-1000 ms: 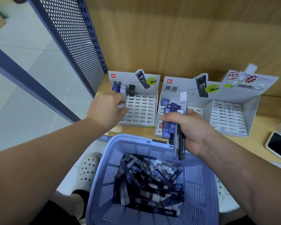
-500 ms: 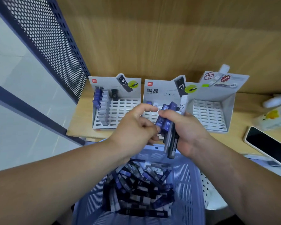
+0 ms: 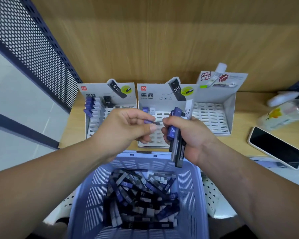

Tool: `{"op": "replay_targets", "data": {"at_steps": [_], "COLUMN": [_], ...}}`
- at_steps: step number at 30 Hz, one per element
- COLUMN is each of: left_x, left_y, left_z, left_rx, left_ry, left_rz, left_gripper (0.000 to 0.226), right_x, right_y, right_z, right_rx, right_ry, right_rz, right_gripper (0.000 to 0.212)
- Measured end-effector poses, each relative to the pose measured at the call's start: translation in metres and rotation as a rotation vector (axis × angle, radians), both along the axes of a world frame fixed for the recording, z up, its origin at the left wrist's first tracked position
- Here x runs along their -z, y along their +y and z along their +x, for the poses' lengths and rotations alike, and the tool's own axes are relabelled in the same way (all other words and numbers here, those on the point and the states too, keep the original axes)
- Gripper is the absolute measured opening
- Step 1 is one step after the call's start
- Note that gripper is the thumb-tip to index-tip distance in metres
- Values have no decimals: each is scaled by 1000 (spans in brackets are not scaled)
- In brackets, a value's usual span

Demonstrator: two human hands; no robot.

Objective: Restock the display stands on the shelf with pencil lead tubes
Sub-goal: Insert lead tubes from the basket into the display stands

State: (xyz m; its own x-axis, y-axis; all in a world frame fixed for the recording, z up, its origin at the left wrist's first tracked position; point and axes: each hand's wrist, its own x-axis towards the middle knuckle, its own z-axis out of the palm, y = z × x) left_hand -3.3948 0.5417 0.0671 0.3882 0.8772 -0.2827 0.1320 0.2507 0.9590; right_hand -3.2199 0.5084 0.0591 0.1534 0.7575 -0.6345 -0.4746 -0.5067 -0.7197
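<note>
Nearest us, a lilac plastic basket [image 3: 188, 185] with slotted walls holds a loose heap [image 3: 140, 200] of flat, rectangular lead tubes in dark blue, black and grey-white. Above its far rim, our left hand [image 3: 126, 130] pinches one slim purple tube [image 3: 149, 121] between thumb and forefinger, with the other fingers curled under. Just beside it, our right hand [image 3: 190, 135] has its fingers wrapped round a bundle [image 3: 177, 135] of blue, clear and black tubes, held roughly upright and fanned a little. The front blue one reads HB.

Beyond the hands, three grey cardboard stands sit side by side on the pale wooden shelf [image 3: 74, 125], each with a sloped white tray of small slots. The left stand [image 3: 97, 88] carries a column [image 3: 93, 109] of purple-and-white tubes down its left edge and one black tube [image 3: 108, 101] at the back. The middle stand [image 3: 155, 91] holds two tubes in its back left corner. The right stand [image 3: 231, 107] shows rows of slots.

To the right lies a glossy dark phone [image 3: 274, 147] in a pale case. A perforated blue metal panel [image 3: 33, 40] stands at left.
</note>
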Motion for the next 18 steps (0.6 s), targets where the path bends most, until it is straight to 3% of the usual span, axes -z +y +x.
{"op": "replay_targets", "data": {"at_steps": [3,9,11,14,18], "left_x": [9,33,41,50,61], "left_y": [19,53,65,80,89], "left_z": [-5,-5,-3,0,6], "left_rx": [-85,-136,-60,88,88], "left_ry": [120,407,553,768,786], "left_rz": [92,187,310,653,786], "left_gripper": [2,13,12,9,14], "right_x": [-1,-3,-3,-2,0], "right_y": [-1,0,2,5,7], "right_z": [3,8,11,15,16], "right_rx": [6,19,27,48,45], "right_ry": [2,13,8,0,-10], "right_rz": [-10,-16,-12,-8,-3], "right_gripper": [27,27,27,30,36]}}
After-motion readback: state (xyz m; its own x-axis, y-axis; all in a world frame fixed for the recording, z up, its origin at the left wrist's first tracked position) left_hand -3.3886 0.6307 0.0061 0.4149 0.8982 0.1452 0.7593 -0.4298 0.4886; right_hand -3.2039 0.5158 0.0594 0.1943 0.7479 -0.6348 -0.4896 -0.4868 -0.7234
